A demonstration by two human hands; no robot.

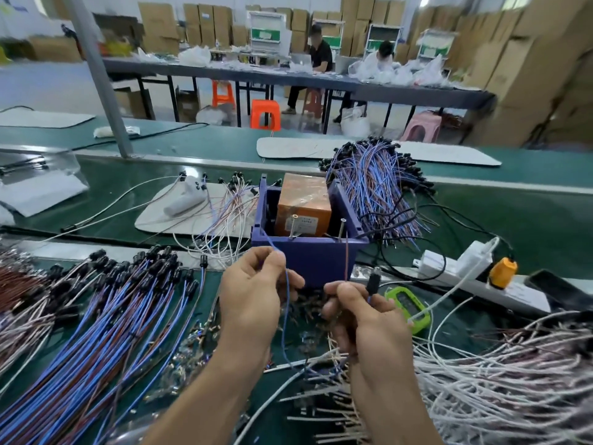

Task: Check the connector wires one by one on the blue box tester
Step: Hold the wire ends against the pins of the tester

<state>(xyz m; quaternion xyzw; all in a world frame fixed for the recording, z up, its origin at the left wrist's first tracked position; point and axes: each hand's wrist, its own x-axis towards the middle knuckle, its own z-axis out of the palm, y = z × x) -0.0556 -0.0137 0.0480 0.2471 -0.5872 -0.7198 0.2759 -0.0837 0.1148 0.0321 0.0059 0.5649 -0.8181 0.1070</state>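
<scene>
On the near left of the green bench point(224, 146) lies a long bundle of blue and brown wires with black plug ends point(96, 316), fanned towards you and well apart from your hands.

Your left grip point(253, 293) is closed: thumb and forefinger pinch a thin blue wire point(283, 335). From the pinch this wire climbs to the near left corner of the blue plastic box tester point(305, 258), and its lower part hangs down between your forearms into the loose wires on the bench.

The tester stands upright just beyond your fingertips, between the two hands. It is open on top and holds an orange rectangular block point(303, 203). Two metal posts point(293, 224) stick up at its near edge. Whether the blue wire's tip touches the left post cannot be told.

A thin brown wire point(346, 258) runs straight up the tester's near face and ends close beside the right post; contact there is unclear too. Your right grip point(362, 319) is clamped on the brown wire's lower end, and a black connector point(372, 282) stands up out of the same fingers.

Just right of that hand lies a small green-cased device point(407, 308). Farther right is a white power strip point(465, 271) with an orange plug point(502, 272). A heap of white wires point(497, 380) fills the near right.
</scene>
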